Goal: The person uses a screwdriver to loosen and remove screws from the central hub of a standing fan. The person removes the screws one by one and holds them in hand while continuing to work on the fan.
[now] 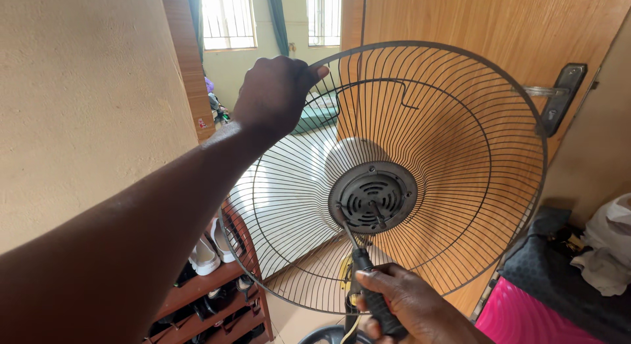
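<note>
A round black wire fan guard (pixel 460 160) fills the middle of the view, with the fan's grey motor hub (pixel 373 197) at its centre. My left hand (pixel 276 91) grips the guard's upper left rim. My right hand (pixel 411 304), low in the frame, holds a screwdriver (pixel 358 255) by its dark handle. The screwdriver's shaft points up and its tip touches the lower left edge of the hub.
A wooden door (pixel 499 28) with a metal handle (pixel 562 97) stands behind the fan. A shoe rack (pixel 210 278) with several shoes sits at lower left. A beige wall (pixel 79 101) is on the left; a pink surface (pixel 526 318) and clothes (pixel 605 252) lie at lower right.
</note>
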